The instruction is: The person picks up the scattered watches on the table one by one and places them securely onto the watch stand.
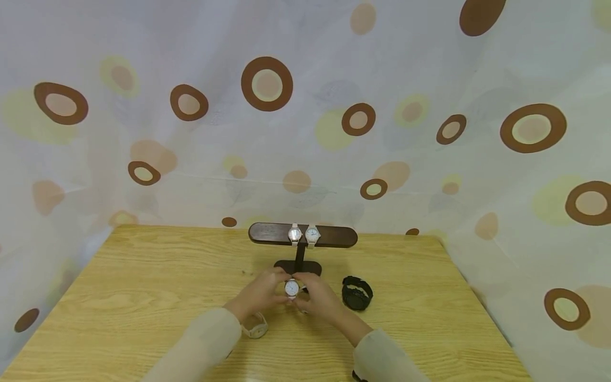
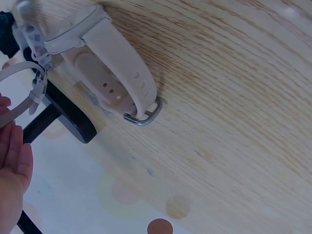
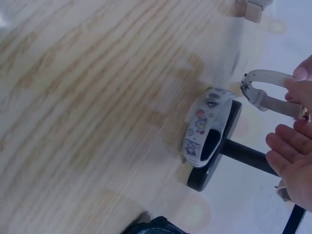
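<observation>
One watch (image 1: 291, 288), pinched from both sides

We log the left hand (image 1: 258, 295) and the right hand (image 1: 321, 300) facing each other, each grasping the watch between thumb and forefinger. It sits between the fingertips, dial up; from the right wrist we see its strap (image 3: 268, 75) bent in a loop.

Just beyond the hands: a dark watch stand (image 1: 267, 232), its base nearest the fingers, its bar farther off. Two light-strapped watches (image 1: 312, 235) sit side by side on that bar.

By the left wrist, inner side, we note a pale watch (image 1: 258, 331) on the wooden table (image 1: 167, 297), metal buckle (image 2: 157, 111) plain in the left wrist view.

Right of the right hand, apart from it: a black watch (image 1: 357, 300).

White printed band (image 3: 199, 129) next to the stand's base, mostly hidden behind the right hand from above; touching or not, we cannot tell.

Light sleeves (image 1: 210, 337) cover both forearms.
</observation>
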Demonstrator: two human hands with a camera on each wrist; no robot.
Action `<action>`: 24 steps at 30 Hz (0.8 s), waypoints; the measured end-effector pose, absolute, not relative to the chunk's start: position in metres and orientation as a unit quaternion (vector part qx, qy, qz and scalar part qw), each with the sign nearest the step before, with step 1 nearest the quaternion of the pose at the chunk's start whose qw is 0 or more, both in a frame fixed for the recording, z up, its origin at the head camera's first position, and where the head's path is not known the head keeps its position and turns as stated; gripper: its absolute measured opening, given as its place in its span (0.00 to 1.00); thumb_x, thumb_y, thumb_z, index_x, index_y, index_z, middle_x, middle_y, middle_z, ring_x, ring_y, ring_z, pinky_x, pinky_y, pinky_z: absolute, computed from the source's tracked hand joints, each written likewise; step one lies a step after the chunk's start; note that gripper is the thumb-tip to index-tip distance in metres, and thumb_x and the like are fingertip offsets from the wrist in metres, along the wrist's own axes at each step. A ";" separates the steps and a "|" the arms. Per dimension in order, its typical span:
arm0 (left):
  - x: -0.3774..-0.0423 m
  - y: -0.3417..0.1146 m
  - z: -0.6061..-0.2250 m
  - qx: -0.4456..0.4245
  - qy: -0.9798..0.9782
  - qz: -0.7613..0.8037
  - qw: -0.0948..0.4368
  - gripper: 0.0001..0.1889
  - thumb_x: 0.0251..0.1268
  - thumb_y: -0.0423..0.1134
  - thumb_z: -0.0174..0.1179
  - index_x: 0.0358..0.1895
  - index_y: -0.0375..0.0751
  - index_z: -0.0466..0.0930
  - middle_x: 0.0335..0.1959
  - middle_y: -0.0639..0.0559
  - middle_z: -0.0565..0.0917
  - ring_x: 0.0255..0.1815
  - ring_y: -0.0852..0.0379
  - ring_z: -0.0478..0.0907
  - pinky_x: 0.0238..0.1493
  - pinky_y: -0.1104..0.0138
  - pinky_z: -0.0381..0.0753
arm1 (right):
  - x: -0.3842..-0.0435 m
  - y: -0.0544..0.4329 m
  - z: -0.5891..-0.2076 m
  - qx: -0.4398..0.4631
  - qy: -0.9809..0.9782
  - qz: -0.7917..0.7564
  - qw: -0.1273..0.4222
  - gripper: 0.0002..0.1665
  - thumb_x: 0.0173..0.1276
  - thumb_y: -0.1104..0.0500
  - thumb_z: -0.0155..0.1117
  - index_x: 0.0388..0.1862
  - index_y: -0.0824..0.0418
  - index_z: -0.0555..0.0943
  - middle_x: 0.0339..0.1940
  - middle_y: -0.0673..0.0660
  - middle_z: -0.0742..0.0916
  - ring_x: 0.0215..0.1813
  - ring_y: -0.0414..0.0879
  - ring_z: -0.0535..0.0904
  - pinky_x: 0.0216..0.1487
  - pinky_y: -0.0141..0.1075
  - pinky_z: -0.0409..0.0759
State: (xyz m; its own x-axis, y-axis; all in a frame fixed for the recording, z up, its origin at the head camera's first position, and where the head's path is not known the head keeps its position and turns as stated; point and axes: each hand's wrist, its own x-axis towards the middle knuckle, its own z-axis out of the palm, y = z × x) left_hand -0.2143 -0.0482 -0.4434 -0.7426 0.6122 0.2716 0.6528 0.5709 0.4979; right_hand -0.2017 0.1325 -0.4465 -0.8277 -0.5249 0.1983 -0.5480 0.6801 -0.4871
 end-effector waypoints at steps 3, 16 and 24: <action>-0.215 -0.047 -0.443 -0.351 -0.889 -0.294 0.028 0.23 0.46 0.36 0.71 0.47 0.26 0.79 0.41 0.42 0.82 0.43 0.49 0.80 0.47 0.63 0.82 | -0.200 0.131 -0.442 0.296 -0.923 0.244 0.030 0.26 0.56 0.61 0.70 0.53 0.68 0.75 0.52 0.64 0.81 0.56 0.58 0.76 0.55 0.47 0.78; -0.217 -0.043 -0.431 -0.347 -0.893 -0.285 0.030 0.30 0.49 0.37 0.69 0.55 0.24 0.73 0.46 0.41 0.80 0.48 0.48 0.78 0.52 0.60 0.80 | -0.202 0.136 -0.436 0.316 -0.915 0.234 0.085 0.24 0.56 0.60 0.70 0.51 0.65 0.76 0.49 0.60 0.82 0.53 0.52 0.78 0.51 0.42 0.81; -0.216 -0.048 -0.427 -0.309 -0.897 -0.311 0.048 0.32 0.50 0.40 0.69 0.58 0.29 0.71 0.55 0.39 0.77 0.57 0.43 0.74 0.59 0.55 0.75 | -0.204 0.142 -0.434 0.294 -0.921 0.229 0.116 0.28 0.54 0.58 0.71 0.53 0.67 0.75 0.52 0.62 0.81 0.55 0.54 0.78 0.53 0.42 0.80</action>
